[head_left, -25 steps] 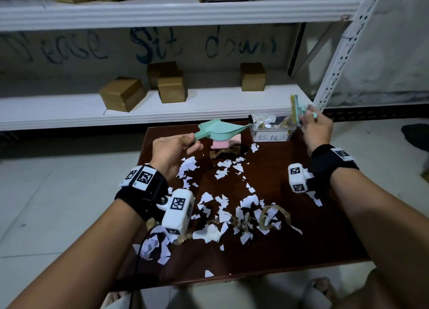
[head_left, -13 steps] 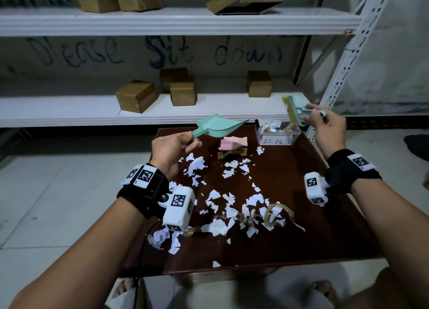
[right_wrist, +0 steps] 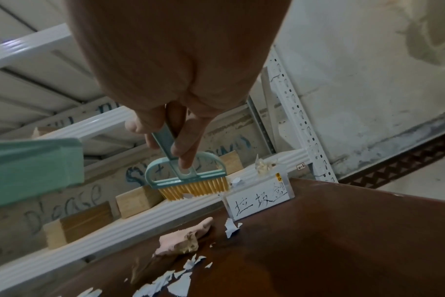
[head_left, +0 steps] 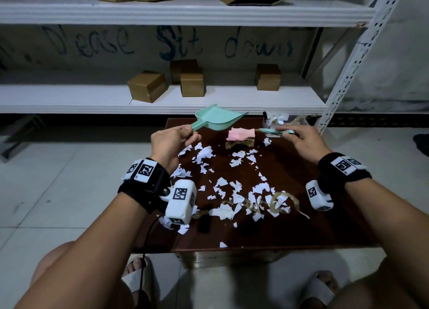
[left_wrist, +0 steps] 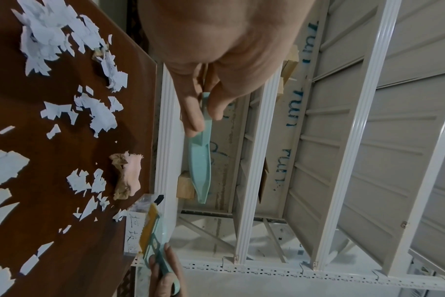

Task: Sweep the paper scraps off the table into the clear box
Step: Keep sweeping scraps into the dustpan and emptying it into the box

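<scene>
Between loads: left hand [head_left: 173,141] grips dustpan [head_left: 217,120], right hand [head_left: 304,141] grips brush [right_wrist: 188,178] by clear box [right_wrist: 259,198] at 1 o'clock, next sweep scraps [head_left: 234,188] into pan

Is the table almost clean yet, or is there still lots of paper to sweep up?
Still lots. A few scraps already sit in the clear box at the table's far edge. The left hand holds the green dustpan in the air, seemingly empty, and the right hand holds the small brush near the box. Most white paper scraps still lie across the brown table, plus a pink wad.
</scene>
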The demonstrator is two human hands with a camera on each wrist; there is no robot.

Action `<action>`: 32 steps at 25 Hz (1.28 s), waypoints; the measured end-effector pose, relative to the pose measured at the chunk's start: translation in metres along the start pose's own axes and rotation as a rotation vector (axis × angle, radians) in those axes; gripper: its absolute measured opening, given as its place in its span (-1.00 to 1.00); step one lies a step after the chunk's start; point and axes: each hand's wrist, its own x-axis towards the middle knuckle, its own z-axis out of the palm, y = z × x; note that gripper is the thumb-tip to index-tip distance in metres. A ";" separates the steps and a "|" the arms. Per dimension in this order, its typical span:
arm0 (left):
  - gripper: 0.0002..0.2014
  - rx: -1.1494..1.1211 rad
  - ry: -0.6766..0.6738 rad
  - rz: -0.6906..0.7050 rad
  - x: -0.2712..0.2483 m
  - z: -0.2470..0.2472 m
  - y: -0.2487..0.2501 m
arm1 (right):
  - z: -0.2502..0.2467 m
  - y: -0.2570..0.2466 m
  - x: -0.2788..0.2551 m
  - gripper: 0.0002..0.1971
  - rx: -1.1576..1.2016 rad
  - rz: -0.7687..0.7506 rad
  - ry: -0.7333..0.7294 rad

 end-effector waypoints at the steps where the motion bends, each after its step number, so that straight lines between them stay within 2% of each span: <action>1: -0.92 0.000 0.002 0.006 0.000 -0.003 0.003 | 0.005 -0.001 0.002 -0.71 -0.030 -0.019 -0.042; 4: -0.94 -0.025 0.010 0.016 0.004 -0.013 0.012 | 0.029 -0.008 0.011 -0.71 -0.095 -0.020 -0.121; 12: -0.91 -0.027 0.025 0.023 0.013 -0.029 0.027 | 0.095 -0.035 0.022 -0.74 -0.128 -0.037 -0.211; 15: -0.94 -0.008 0.024 0.024 0.013 -0.035 0.033 | 0.089 -0.032 0.015 -0.79 -0.191 -0.044 -0.288; 22: -0.92 0.035 -0.053 -0.025 0.007 -0.032 0.034 | 0.045 -0.028 -0.015 -0.85 -0.149 0.003 -0.321; 24: -0.90 0.056 -0.064 -0.040 0.007 -0.030 0.030 | 0.036 -0.032 -0.020 -0.84 -0.125 0.009 -0.265; 28: -0.93 0.086 -0.075 -0.050 0.003 -0.025 0.024 | 0.023 -0.038 -0.009 -0.84 0.033 0.073 0.024; 30: -0.94 0.089 -0.075 -0.056 0.004 -0.024 0.022 | 0.021 -0.032 0.001 -0.80 -0.091 0.089 0.126; 32: -0.94 0.082 -0.064 -0.054 0.009 -0.025 0.021 | 0.023 -0.023 0.009 -0.75 -0.305 0.082 0.106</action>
